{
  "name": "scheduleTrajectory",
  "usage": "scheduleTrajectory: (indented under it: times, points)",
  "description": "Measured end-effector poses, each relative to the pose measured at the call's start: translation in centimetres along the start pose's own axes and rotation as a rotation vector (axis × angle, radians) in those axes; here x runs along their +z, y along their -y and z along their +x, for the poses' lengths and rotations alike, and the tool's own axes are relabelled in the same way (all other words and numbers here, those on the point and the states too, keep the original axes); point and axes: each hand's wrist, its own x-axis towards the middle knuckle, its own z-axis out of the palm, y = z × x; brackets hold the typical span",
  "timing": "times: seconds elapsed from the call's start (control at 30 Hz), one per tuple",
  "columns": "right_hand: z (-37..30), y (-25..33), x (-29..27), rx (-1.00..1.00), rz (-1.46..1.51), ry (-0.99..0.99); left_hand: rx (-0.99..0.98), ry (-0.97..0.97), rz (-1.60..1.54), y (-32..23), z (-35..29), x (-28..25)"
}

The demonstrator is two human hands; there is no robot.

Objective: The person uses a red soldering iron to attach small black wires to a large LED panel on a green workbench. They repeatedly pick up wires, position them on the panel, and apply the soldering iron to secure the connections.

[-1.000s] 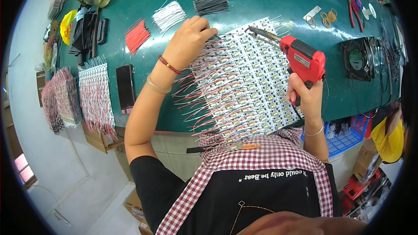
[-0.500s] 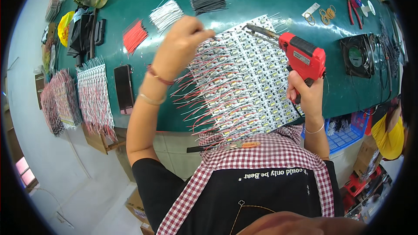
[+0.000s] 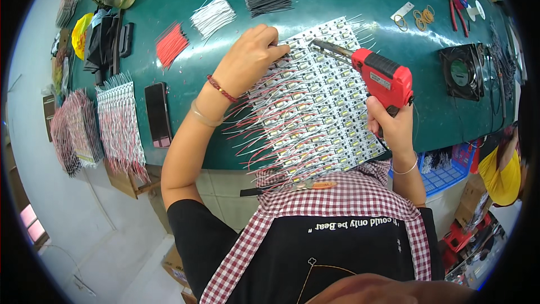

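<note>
Left hand: The left hand [image 3: 253, 53] is held at the top left part of the sheet. The thumb and first finger are bent close together; whether a wire is pinched there cannot be told.
Right hand: The fingers of the right hand [image 3: 395, 129] are wrapped around the handle of the red soldering gun [image 3: 384, 76].
Gun tip: It is pointed left, over the top of the sheet, near the left hand. Whether the sheet is touched cannot be told.
White sheet: The sheet of little boards [image 3: 326, 101] is laid at a slant on the green table [image 3: 424, 129], in front of the checked apron [image 3: 337, 202]. Red and white wires [image 3: 261, 112] are stuck out from its left side.
Wire piles: Red wires [image 3: 171, 45], white wires [image 3: 214, 18] and black wires [image 3: 269, 0] are laid in three piles past the left hand.
Left side: A dark phone [image 3: 158, 115] is set down near the table edge.
Right side: A black fan [image 3: 462, 72] is placed there, with red pliers [image 3: 457, 14] beyond it.
</note>
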Motion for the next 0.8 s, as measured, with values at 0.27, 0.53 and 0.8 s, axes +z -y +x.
scheduleTrajectory:
  times: [0.27, 0.53, 0.8]
  points:
    - [-0.22, -0.24, 0.04, -0.006, -0.071, 0.001, 0.003, 0.001, 0.035, -0.41, 0.02, 0.05]
    - [-0.52, 0.05, 0.37, 0.002, -0.064, -0.007, -0.014, 0.023, 0.061, -0.83, 0.05, -0.01]
    - [-0.64, 0.13, 0.43, -0.028, -0.013, -0.005, -0.012, 0.020, 0.075, -1.03, -0.09, 0.15]
